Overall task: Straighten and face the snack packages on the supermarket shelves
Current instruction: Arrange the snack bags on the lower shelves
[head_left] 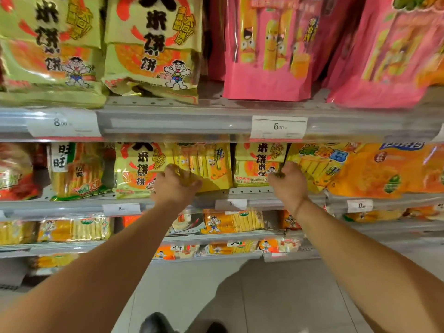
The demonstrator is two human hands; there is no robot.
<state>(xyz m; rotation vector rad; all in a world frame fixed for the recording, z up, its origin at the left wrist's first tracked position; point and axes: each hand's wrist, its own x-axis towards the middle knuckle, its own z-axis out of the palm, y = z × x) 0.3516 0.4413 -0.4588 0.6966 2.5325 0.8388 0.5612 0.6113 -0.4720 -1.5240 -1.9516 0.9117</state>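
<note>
A yellow snack bag [206,164] with cartoon sticks stands on the second shelf [240,191], slightly tilted. My left hand [176,182] grips its lower left corner, fingers curled onto the bag. My right hand [288,180] reaches to the gap between a yellow-green rice cracker bag [259,162] and a yellow-orange bag [317,164], fingers curled at their edges; what it holds is blurred. Another yellow-green rice cracker bag [135,169] stands just left of my left hand.
The top shelf [177,116] carries yellow-green cracker bags [153,44] and pink bags [266,49]. An orange bag [394,169] and a green-white bag [77,169] flank the second shelf. Lower shelves hold several small packs [230,221]. My shoes [156,323] stand on grey floor.
</note>
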